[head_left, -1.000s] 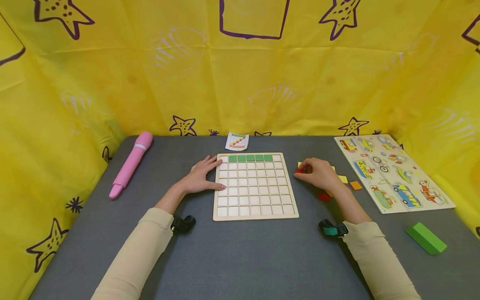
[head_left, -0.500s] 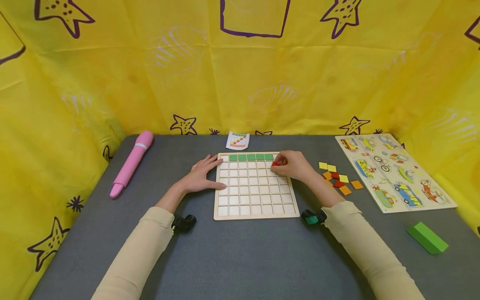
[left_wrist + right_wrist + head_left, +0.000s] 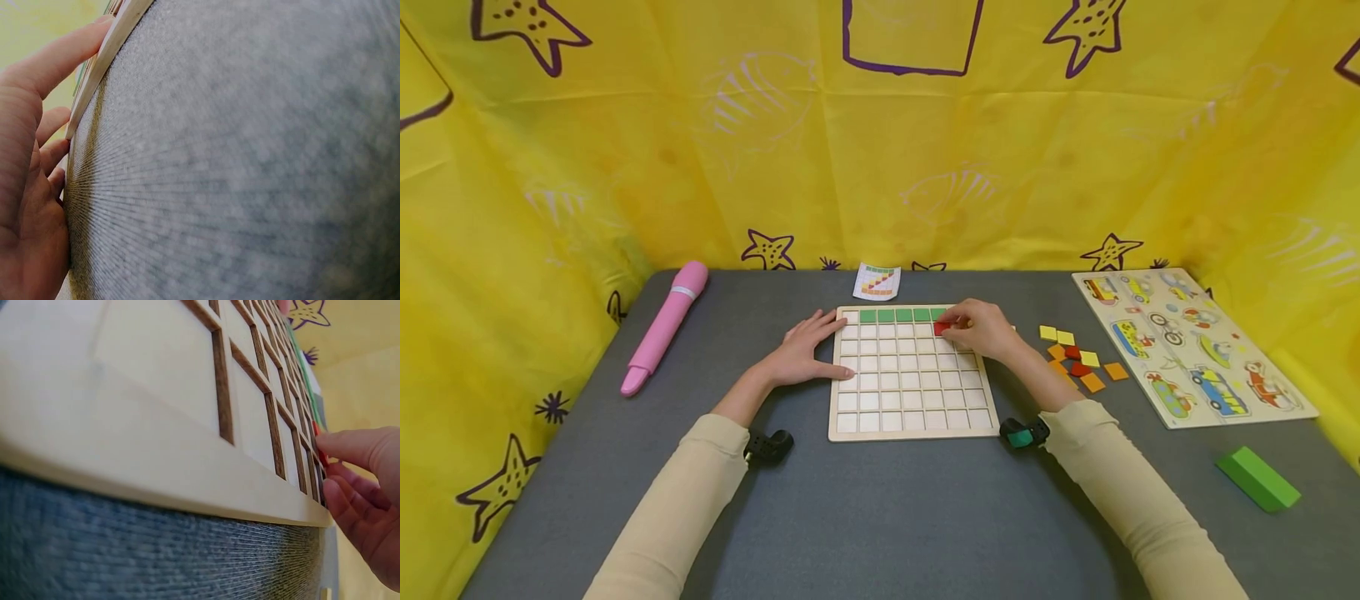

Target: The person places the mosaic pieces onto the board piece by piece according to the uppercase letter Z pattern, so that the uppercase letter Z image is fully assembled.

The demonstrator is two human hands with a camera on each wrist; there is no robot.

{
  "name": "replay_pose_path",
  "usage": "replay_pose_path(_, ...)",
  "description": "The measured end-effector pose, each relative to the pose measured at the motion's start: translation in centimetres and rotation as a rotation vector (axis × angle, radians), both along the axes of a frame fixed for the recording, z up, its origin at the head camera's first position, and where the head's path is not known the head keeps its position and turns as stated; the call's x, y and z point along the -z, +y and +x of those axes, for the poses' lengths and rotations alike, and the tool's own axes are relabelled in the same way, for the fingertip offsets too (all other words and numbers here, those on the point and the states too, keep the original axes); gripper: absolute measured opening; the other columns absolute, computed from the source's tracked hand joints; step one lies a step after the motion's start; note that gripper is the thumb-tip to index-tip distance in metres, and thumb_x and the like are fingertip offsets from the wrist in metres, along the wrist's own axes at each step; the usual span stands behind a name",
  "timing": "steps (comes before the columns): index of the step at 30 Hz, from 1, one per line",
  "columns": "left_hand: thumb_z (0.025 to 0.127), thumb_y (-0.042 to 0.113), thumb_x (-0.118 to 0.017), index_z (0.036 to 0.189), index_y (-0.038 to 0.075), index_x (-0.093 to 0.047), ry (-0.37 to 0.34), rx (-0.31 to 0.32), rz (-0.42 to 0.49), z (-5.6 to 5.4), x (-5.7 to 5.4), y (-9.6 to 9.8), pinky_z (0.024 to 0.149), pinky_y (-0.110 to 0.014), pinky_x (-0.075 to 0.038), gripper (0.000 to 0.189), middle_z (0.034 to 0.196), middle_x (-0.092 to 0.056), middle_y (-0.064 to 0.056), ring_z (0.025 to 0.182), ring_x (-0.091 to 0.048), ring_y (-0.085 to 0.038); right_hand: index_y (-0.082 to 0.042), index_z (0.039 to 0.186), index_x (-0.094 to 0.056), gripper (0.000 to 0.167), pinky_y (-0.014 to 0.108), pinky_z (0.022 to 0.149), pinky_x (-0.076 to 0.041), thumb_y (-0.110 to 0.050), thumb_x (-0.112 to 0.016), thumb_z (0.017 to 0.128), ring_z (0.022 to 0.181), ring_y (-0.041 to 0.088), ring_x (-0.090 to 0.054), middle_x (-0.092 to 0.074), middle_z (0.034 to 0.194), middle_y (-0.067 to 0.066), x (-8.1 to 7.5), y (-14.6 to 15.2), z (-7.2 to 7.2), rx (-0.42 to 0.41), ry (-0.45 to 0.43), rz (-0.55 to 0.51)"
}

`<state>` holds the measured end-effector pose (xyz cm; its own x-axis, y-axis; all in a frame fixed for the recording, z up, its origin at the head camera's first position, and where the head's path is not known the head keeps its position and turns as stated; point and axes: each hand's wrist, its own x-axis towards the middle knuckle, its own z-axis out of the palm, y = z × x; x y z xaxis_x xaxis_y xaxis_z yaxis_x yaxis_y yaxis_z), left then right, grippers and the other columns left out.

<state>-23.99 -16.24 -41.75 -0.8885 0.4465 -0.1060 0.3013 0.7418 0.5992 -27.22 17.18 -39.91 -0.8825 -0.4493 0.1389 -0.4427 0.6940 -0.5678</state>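
My right hand [image 3: 979,327] pinches a red square tile [image 3: 942,329] at the second row of the wooden grid board [image 3: 910,436], just below the rightmost green tile. In the right wrist view the red tile [image 3: 321,447] shows between thumb and fingers, tilted against the cells. Several green tiles [image 3: 905,316] fill the middle of the board's top row. My left hand [image 3: 797,354] rests with fingers spread at the board's left edge, its thumb lying over the rim. The left wrist view has that thumb [image 3: 69,53] on the board's edge.
Loose yellow, orange and red tiles [image 3: 1090,358] lie right of the board. Behind it is a small pattern card [image 3: 877,283]. A vehicle picture puzzle [image 3: 1195,350] and a green block [image 3: 1258,478] sit at the right, a pink wand-shaped thing [image 3: 662,329] at the left.
My right hand has carried the red tile left from the loose tiles to the board, then slightly further left to below the last green tile. The left hand has stayed in place.
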Motion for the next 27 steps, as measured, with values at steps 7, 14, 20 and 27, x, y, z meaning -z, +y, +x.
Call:
replay_pose_path(7,0.08,0.05,-0.075,0.156,0.014,-0.027,0.004,0.004,-0.002,0.1,0.1,0.0,0.114,-0.056,-0.001,0.097,0.163,-0.011,-0.007,0.149,0.002,-0.027,-0.003,0.112,-0.072,0.022,0.037,0.072,-0.048,-0.009,-0.068,0.091,0.089,0.027,-0.06,-0.067,0.103,0.013,0.4,0.5,0.3,0.033,-0.028,-0.05)
replay_pose_path(14,0.08,0.051,-0.075,0.156,0.015,-0.026,0.0,0.001,-0.002,0.1,0.0,-0.1,0.114,-0.056,0.0,0.097,0.163,-0.011,-0.007,0.149,0.002,-0.027,-0.003,0.107,-0.072,0.018,0.042,0.077,-0.051,-0.009,-0.061,0.095,0.091,0.029,-0.063,-0.069,0.106,0.015,-0.3,2.8,0.3,0.072,0.01,-0.041)
replay_pose_path(20,0.08,0.052,-0.074,0.156,0.015,-0.026,0.003,0.006,-0.001,0.1,0.0,-0.1,0.115,-0.055,-0.001,0.097,0.163,-0.011,-0.007,0.149,0.002,-0.027,0.0,0.104,-0.072,0.017,0.046,0.079,-0.051,-0.004,-0.059,0.094,0.091,0.032,-0.063,-0.069,0.103,0.016,-0.9,5.8,0.3,0.108,0.018,0.017)
replay_pose_path(27,0.081,0.052,-0.074,0.156,0.015,-0.026,0.006,0.011,0.0,0.0,0.1,-0.2,0.115,-0.055,-0.001,0.096,0.163,-0.011,-0.008,0.149,0.002,-0.027,0.003,0.107,-0.069,0.021,0.052,0.09,-0.044,-0.001,-0.064,0.086,0.098,0.037,-0.06,-0.068,0.104,0.02,-0.9,7.7,0.5,0.1,-0.002,0.092)
